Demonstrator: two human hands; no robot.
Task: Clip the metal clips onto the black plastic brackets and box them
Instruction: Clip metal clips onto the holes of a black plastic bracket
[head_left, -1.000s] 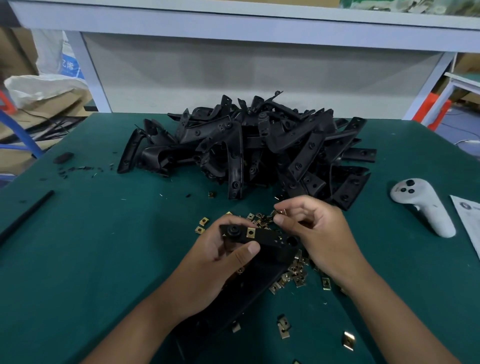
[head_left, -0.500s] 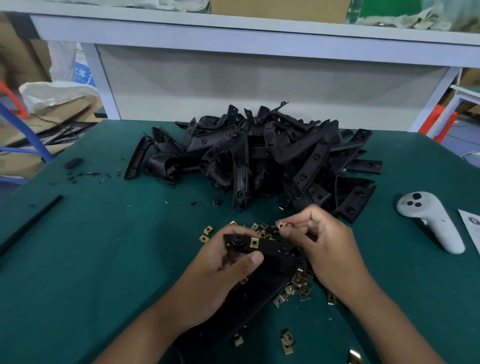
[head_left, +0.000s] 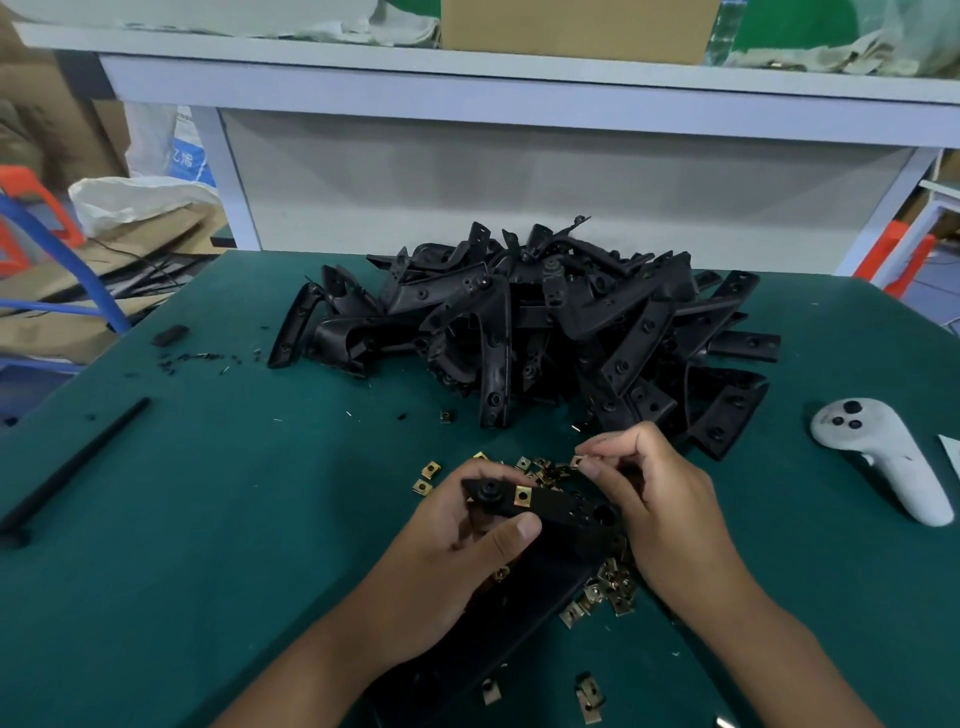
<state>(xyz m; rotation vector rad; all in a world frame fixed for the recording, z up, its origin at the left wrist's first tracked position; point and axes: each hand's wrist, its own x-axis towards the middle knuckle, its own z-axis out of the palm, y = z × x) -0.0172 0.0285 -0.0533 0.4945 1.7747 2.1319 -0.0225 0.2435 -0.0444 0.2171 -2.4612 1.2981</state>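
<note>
At frame centre the left hand (head_left: 447, 561) grips a stiff, light bracket (head_left: 550, 506) mid-body, while the right hand (head_left: 654, 509) pinches a small, probably springy and slippery clip (head_left: 576, 462) by its edges.

The bracket pile (head_left: 545, 332) sits at the back of the tabletop (head_left: 208, 519), loose clips (head_left: 540, 467) before it. My left hand (head_left: 457, 551) holds a bracket (head_left: 550, 506) over them, my right hand (head_left: 660, 514) beside it. A controller (head_left: 878, 457) lies far right, a rod (head_left: 72, 467) far left.
</note>
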